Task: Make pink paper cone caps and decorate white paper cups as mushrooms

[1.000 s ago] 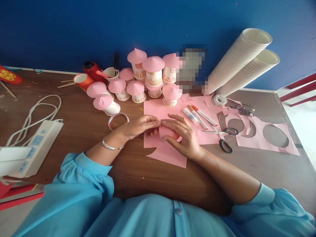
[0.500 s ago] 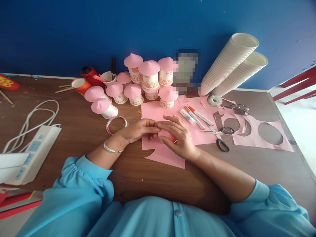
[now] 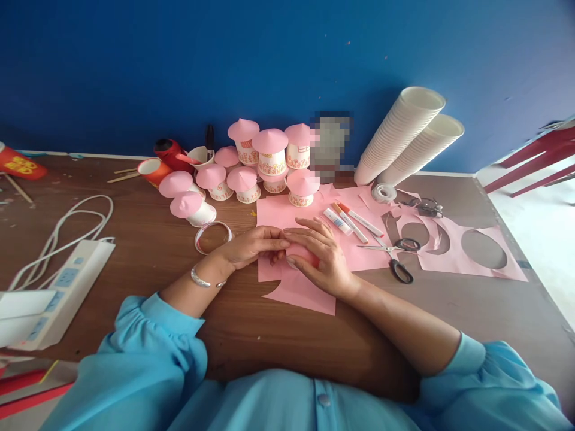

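Between my two hands is a small piece of pink paper point(image 3: 302, 251), curved and mostly covered by fingers. My left hand point(image 3: 256, 245) pinches its left edge with thumb and fingertips. Across its top and right side lies my right hand point(image 3: 321, 254), thumb below and fingers bent over it. Beneath both hands, pink sheets point(image 3: 309, 293) lie on the brown table. A glue tube point(image 3: 336, 221) and orange-and-white markers point(image 3: 359, 219) rest on the sheets just beyond my right hand. Scissors point(image 3: 398, 251) lie partly open to the right.
White cups with pink cone tops point(image 3: 272, 155) stand near the blue wall. Two tall cup stacks point(image 3: 399, 134) lean at back right. A tape roll point(image 3: 213, 237) is by my left wrist, a power strip point(image 3: 67, 293) farther left, and cut-out pink sheets point(image 3: 453, 245) at right.
The camera view has tilted slightly, so the table items appear lower. My hands keep nearly the same hold on the pink paper.
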A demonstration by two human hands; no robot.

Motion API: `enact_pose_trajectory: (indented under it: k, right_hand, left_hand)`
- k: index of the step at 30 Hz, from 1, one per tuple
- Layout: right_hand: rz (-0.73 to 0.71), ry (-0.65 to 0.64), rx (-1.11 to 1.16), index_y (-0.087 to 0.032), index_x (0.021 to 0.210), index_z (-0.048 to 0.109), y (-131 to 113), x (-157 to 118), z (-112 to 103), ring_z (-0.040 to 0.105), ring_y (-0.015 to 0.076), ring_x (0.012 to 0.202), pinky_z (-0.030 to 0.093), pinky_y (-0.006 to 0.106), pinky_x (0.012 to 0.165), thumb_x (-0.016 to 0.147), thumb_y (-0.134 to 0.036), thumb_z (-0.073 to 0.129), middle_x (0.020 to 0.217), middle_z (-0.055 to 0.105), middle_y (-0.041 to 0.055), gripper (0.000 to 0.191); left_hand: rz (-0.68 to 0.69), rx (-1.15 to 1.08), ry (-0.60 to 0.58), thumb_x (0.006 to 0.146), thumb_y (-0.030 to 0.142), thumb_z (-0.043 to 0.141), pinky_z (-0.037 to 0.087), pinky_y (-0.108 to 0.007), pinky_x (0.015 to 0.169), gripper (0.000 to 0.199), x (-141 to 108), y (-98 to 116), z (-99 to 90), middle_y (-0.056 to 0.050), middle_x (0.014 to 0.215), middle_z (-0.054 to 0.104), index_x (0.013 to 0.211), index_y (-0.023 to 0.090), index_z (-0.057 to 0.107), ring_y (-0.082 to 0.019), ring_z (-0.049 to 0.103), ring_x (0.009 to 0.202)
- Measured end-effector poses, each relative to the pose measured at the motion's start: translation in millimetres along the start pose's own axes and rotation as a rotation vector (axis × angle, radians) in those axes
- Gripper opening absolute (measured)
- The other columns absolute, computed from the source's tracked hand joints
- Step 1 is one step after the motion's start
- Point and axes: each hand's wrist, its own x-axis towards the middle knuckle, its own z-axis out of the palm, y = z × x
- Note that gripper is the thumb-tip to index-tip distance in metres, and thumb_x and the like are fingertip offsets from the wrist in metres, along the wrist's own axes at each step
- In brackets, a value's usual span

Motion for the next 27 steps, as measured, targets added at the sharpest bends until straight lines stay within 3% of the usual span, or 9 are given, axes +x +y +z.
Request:
enact_pose_trajectory:
  k: [7, 13, 21, 27]
  right_hand:
    - [0.019, -0.001, -0.030, -0.025, 0.125, 0.070, 2.2, -2.1, 4.5, 0.064, 0.0307, 0.133, 0.042, 0.058, 0.117, 0.099, -0.035, 0.066, 0.124, 0.079, 0.0072, 0.029]
    - [0.009, 0.007, 0.007, -0.025, 0.134, 0.066, 0.0, 0.3, 0.4, 0.060, 0.0309, 0.136, 0.043, 0.059, 0.117, 0.098, -0.037, 0.066, 0.130, 0.076, 0.0098, 0.038]
    - [0.051, -0.016, 0.001, -0.027, 0.117, 0.074, 0.4, 1.9, 3.6, 0.066, 0.0293, 0.130, 0.042, 0.059, 0.118, 0.098, -0.034, 0.065, 0.116, 0.081, 0.0061, 0.022]
    - [0.019, 0.010, -0.001, -0.025, 0.120, 0.072, -1.0, 2.4, 1.8, 0.064, 0.0297, 0.132, 0.044, 0.057, 0.116, 0.097, -0.030, 0.066, 0.122, 0.079, 0.0067, 0.025]
  left_hand:
    - [0.004, 0.020, -0.022, 0.074, 0.046, 0.088, 0.045, -0.025, 0.061, 0.039, 1.9, -3.1, -3.1, 0.001, 0.065, 0.063, 0.079, 0.012, 0.070, -0.010, 0.055, 0.060]
    - [-0.015, 0.044, -0.023, 0.075, 0.048, 0.086, 0.044, -0.025, 0.061, 0.040, -0.2, -0.5, -2.4, -0.001, 0.068, 0.065, 0.081, 0.012, 0.069, -0.011, 0.056, 0.062]
    - [-0.016, 0.061, -0.024, 0.075, 0.044, 0.088, 0.043, -0.026, 0.063, 0.039, 0.9, -1.1, -2.0, -0.001, 0.068, 0.064, 0.081, 0.010, 0.070, -0.011, 0.056, 0.063]
    - [-0.021, 0.059, -0.026, 0.074, 0.044, 0.088, 0.043, -0.025, 0.063, 0.040, -0.1, 0.1, -2.2, -0.001, 0.068, 0.064, 0.079, 0.010, 0.069, -0.010, 0.056, 0.063]
